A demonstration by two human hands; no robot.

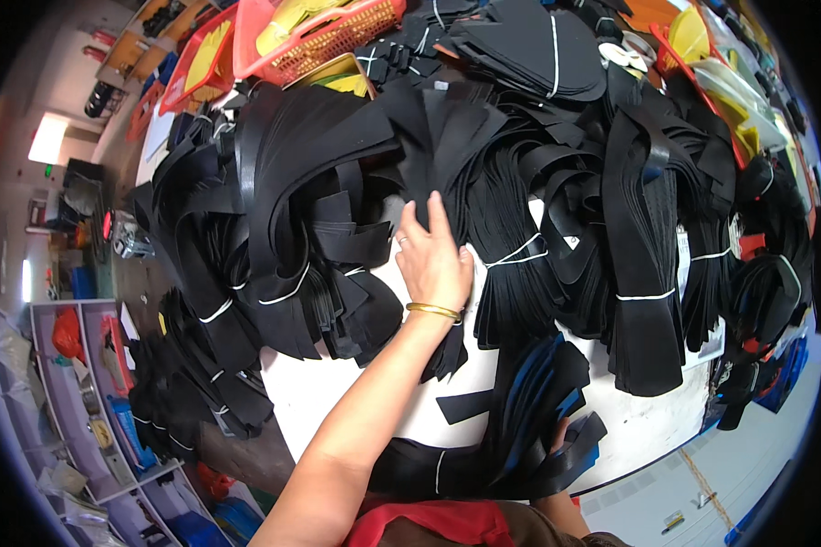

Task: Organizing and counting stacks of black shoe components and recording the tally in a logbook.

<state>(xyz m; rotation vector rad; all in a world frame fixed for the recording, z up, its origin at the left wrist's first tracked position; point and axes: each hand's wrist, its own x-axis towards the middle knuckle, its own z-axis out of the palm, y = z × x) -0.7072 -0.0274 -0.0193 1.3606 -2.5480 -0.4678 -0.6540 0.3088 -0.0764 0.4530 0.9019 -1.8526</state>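
My left hand point(435, 264) reaches over the middle of the table, its fingers stretched out and spread, with a gold bangle point(434, 311) on the wrist. Its fingertips are at a fan of long black strips point(429, 155); I cannot tell whether they touch. Close to my body my right hand point(561, 436) is wrapped around a loose stack of black strips with blue edges point(531, 387). That stack hides most of the hand. Below it lies another black bundle with a white tie point(420, 467).
Several tied black strip bundles point(646, 264) cover the white table point(292, 401). Behind them stand a red basket point(315, 46) with yellow pieces and a stack of black panels point(529, 55). At the left is a grey shelf point(59, 383); a pale cabinet point(675, 501) stands at the lower right.
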